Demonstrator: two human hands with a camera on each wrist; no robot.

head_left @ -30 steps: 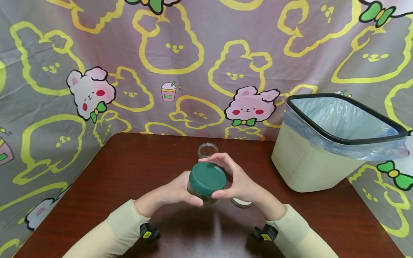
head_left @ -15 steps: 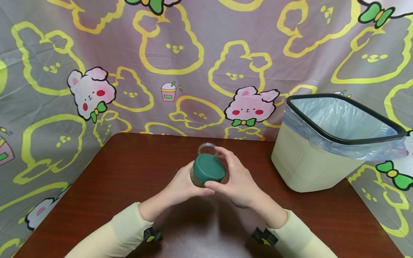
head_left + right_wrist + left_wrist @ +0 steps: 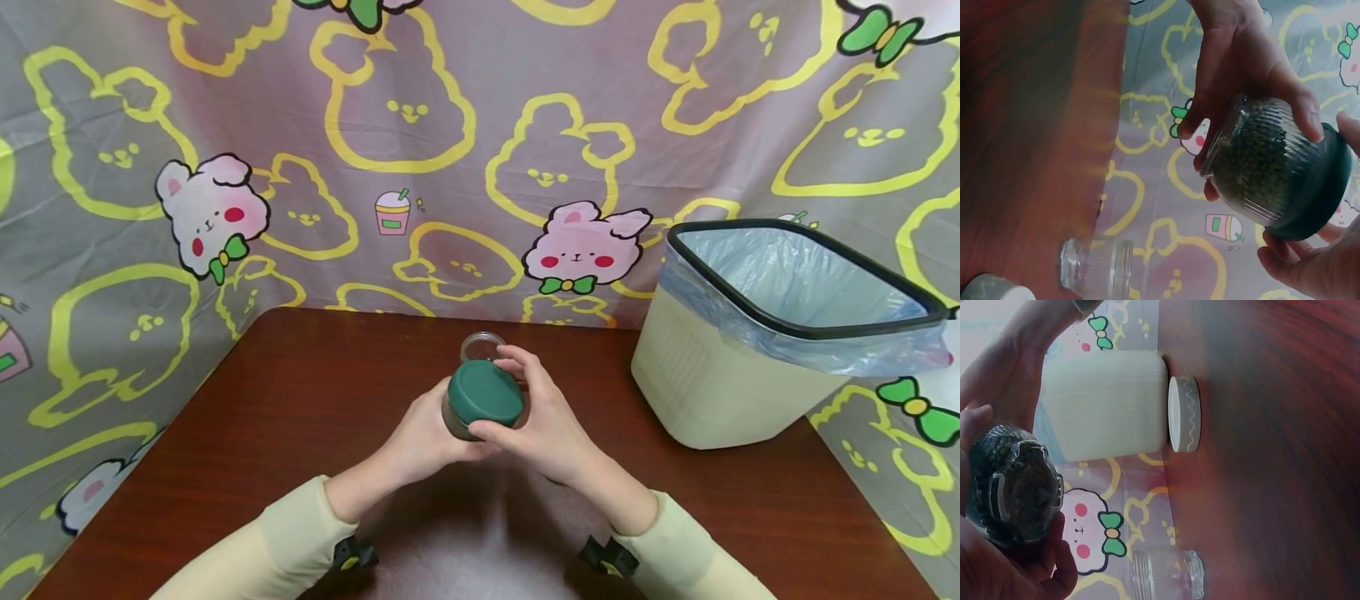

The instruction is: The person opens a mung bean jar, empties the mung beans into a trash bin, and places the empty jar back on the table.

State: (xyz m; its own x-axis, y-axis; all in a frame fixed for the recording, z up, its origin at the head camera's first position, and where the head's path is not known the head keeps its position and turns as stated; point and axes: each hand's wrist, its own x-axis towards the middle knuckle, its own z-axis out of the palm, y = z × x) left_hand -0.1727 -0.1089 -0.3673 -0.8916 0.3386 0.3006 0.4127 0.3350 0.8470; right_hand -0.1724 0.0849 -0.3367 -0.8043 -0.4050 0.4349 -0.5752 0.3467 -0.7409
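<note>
A ribbed glass jar (image 3: 1250,153) full of small green grains is held up above the table, its dark green lid (image 3: 486,392) on top. My left hand (image 3: 420,435) grips the glass body from the left side, thumb at the near side. The right hand (image 3: 555,433) holds the lid by its edge, the thumb in front and the fingers behind. From the left wrist view, the jar's base (image 3: 1029,490) shows clear of the tabletop. Behind the held jar stands a small clear glass jar (image 3: 1163,575) with no lid on it.
A pale lid (image 3: 1190,415) with a wavy line round its side lies on the brown table (image 3: 337,367), hidden by my right hand in the head view. At the right stands a cream bin (image 3: 720,375) lined with a blue bag. A patterned cloth (image 3: 450,100) hangs behind.
Both hands have carried the jar slightly away from me. The right fingers and thumb have shifted around the lid's edge, and the right hand now covers the pale lid in the head view.
</note>
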